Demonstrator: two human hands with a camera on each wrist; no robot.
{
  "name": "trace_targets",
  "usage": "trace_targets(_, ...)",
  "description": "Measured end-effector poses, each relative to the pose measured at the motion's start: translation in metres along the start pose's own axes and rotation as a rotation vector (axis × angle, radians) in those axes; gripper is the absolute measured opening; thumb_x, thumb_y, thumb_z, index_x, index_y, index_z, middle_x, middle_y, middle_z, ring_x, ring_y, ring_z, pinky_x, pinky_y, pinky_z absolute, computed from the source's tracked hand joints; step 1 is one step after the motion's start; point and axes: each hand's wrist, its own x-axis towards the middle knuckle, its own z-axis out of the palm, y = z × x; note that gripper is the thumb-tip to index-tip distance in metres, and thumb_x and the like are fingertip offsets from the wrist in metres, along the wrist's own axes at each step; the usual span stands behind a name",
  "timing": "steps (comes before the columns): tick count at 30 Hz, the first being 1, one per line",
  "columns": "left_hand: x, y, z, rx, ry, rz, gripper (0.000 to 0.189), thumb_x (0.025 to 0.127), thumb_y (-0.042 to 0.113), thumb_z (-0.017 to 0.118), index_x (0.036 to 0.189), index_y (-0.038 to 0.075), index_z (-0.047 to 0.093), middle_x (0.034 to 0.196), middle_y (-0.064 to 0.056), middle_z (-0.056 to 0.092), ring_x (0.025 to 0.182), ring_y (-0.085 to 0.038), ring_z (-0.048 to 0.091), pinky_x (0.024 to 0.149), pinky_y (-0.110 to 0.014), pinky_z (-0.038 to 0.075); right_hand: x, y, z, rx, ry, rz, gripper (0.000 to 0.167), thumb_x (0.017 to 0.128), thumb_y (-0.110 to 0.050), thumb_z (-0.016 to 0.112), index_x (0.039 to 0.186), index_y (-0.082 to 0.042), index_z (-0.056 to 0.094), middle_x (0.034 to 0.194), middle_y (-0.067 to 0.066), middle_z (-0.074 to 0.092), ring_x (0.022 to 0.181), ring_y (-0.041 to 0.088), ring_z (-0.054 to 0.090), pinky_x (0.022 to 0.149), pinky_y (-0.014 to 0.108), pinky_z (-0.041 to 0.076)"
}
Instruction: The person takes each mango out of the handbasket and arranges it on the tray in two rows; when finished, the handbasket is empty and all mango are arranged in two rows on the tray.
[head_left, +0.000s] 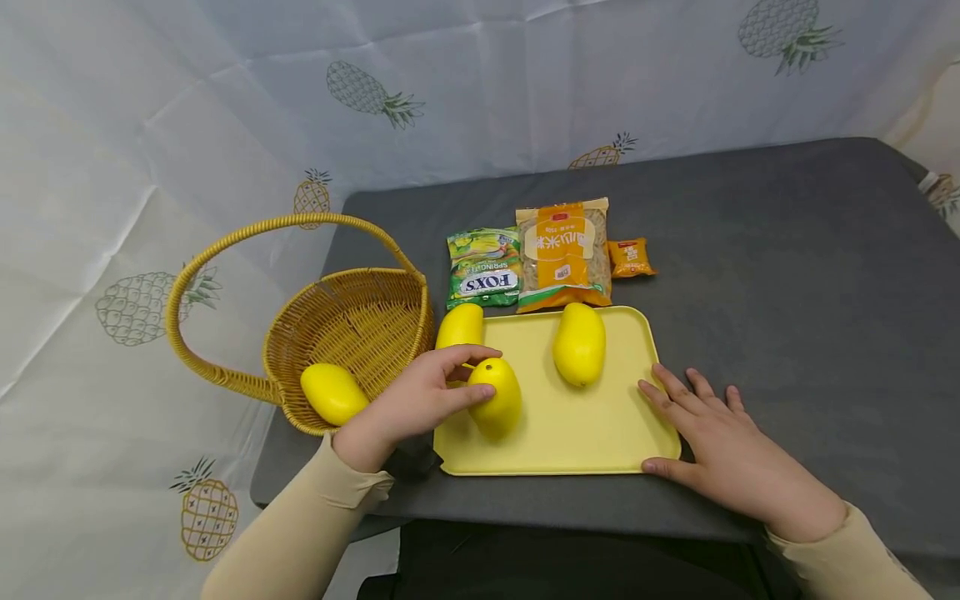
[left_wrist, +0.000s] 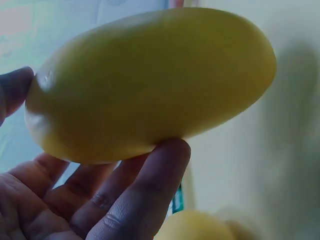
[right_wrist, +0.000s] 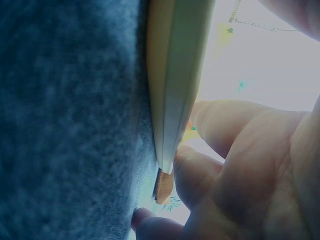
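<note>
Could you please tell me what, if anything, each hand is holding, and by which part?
The left hand holds a mango by one end and a side; the right hand only touches the tray.

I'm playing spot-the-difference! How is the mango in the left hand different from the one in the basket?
The held mango is in the left hand, over the tray; the basket mango lies in the basket, unheld. The held mango shows a dark spot at one end; the basket mango shows none. Both are yellow and smooth.
</note>
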Motion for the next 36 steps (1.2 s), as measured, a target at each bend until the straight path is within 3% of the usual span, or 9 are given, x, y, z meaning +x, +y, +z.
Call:
trace_targets(10, 0.009, -0.005, 0.011, -0.047, -0.030, -0.068, 0.049, 0.106, 0.030, 0.077, 0.152, 0.017, 0.066, 0.126, -0.003, 0.077, 0.111, -0.022, 0.070, 0.092, -0.036, 0.061, 0.000, 0.000, -0.001, 0.009, -0.005, 0.006, 0.105, 0.091, -0.069, 0.079, 0.174, -0.022, 0.036, 0.185, 0.012, 0.021, 0.162, 0.064, 0.019, 0.118, 0.091, 0.013)
trace_targets(18, 0.016, -0.010, 0.014, 0.024, 0.069, -0.079, 0.044, 0.107, 0.024, 0.076, 0.149, 0.015, 0.068, 0.141, -0.003, 0.074, 0.119, -0.024, 0.074, 0.102, -0.043, 0.063, 0.001, 0.000, -0.002, 0.007, -0.009, 0.006, 0.105, 0.091, -0.069, 0.080, 0.174, -0.022, 0.037, 0.185, 0.013, 0.021, 0.162, 0.064, 0.019, 0.117, 0.091, 0.012)
trace_targets(25, 0.019, -0.015, 0.022, 0.088, 0.054, -0.086, 0.036, 0.107, 0.015, 0.074, 0.143, 0.013, 0.072, 0.137, -0.004, 0.076, 0.119, -0.021, 0.076, 0.104, -0.043, 0.063, 0.001, -0.001, -0.002, 0.004, -0.006, 0.006, 0.104, 0.091, -0.069, 0.079, 0.174, -0.023, 0.037, 0.185, 0.012, 0.022, 0.161, 0.064, 0.020, 0.117, 0.091, 0.014)
trace_targets(36, 0.012, -0.007, 0.022, 0.140, 0.108, -0.101, 0.035, 0.105, 0.017, 0.076, 0.140, 0.014, 0.075, 0.136, 0.001, 0.076, 0.117, -0.019, 0.076, 0.101, -0.043, 0.064, 0.001, -0.001, -0.003, 0.005, -0.018, 0.009, 0.105, 0.091, -0.069, 0.080, 0.175, -0.024, 0.036, 0.185, 0.012, 0.020, 0.162, 0.063, 0.019, 0.117, 0.092, 0.012)
